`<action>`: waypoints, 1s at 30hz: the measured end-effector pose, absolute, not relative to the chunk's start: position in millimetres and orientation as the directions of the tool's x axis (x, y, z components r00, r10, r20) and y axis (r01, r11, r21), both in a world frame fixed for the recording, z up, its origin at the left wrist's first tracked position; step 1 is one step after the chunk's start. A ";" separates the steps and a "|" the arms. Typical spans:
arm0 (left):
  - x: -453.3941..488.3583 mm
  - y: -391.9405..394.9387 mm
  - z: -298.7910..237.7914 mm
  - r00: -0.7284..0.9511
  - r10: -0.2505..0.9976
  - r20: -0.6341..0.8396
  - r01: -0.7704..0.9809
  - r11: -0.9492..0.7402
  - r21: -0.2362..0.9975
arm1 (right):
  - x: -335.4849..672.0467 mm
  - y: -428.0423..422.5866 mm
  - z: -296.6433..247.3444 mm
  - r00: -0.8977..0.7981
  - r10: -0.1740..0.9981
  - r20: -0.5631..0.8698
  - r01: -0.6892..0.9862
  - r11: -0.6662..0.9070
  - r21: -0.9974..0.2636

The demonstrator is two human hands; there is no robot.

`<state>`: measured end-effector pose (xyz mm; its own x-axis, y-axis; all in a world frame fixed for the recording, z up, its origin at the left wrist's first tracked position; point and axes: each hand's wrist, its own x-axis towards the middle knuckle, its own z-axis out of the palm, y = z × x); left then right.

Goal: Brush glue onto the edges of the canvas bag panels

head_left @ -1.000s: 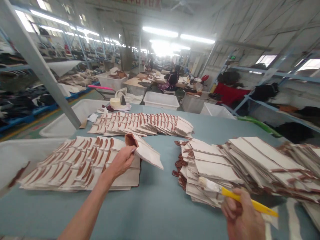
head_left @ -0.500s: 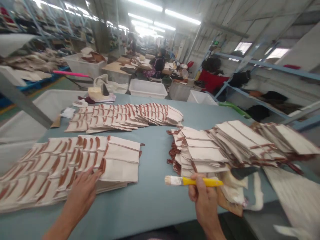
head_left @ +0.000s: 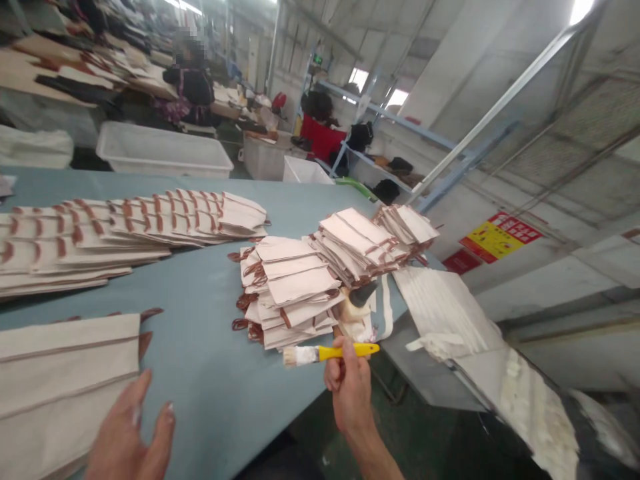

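Note:
My right hand (head_left: 349,377) is closed around the yellow handle of a paintbrush (head_left: 330,352), its pale bristles pointing left. Just beyond the brush lies a stack of cream fabric pieces (head_left: 300,280) with brown loops along its left side. My left hand (head_left: 133,427) has its fingers apart and holds nothing; it is over the right edge of a cream panel stack (head_left: 65,380) at the lower left. Whether its fingers touch the fabric I cannot tell. A row of overlapping cream pieces with brown edges (head_left: 150,220) lies farther back.
Around me is a blue-grey table (head_left: 210,393). A pot with a dark tip (head_left: 363,293) stands beside the right stack. White bins (head_left: 165,150) are behind the table, and a person (head_left: 193,90) sits beyond them. Pale strips (head_left: 450,307) cover a side surface at right.
The view has swung to the right. My left hand has come off the brown-edged pieces and spread its fingers at the stack's right end. My right hand still holds the paintbrush.

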<state>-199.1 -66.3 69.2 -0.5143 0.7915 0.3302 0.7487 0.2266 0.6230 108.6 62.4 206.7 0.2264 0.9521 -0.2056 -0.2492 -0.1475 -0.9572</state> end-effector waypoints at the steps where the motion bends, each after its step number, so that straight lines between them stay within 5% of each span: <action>1: -181.7 -45.7 71.4 -0.492 0.788 0.370 0.772 0.198 0.604 | 121.3 69.6 207.0 0.262 0.941 -0.216 -0.269 -0.144 -0.952; 9: -60.9 143.0 76.9 -0.110 0.880 0.462 0.832 -0.173 0.527 | 210.9 103.2 205.1 0.412 0.880 -0.237 -0.307 -0.111 -0.945; 19: -101.8 215.2 123.2 -0.014 0.942 0.336 0.792 -0.195 0.579 | 261.8 117.3 190.0 0.437 0.877 -0.201 -0.259 -0.091 -0.962; 22: -109.6 202.6 160.5 -0.087 0.929 0.359 0.781 -0.161 0.604 | 257.6 121.4 192.4 0.413 0.911 -0.019 -0.127 0.037 -0.991; 25: -101.9 167.3 196.6 -0.121 0.900 0.418 0.791 -0.167 0.589 | 248.1 127.7 209.0 0.275 0.879 0.390 0.143 0.364 -0.920; 28: -85.6 122.2 221.1 -0.098 0.896 0.433 0.800 -0.188 0.569 | 229.1 142.3 235.1 -0.067 0.647 0.760 0.340 0.731 -0.592; 30: -74.5 95.7 233.3 -0.085 0.894 0.440 0.791 -0.208 0.575 | 206.5 155.8 250.8 -0.199 0.473 0.858 0.315 0.860 -0.401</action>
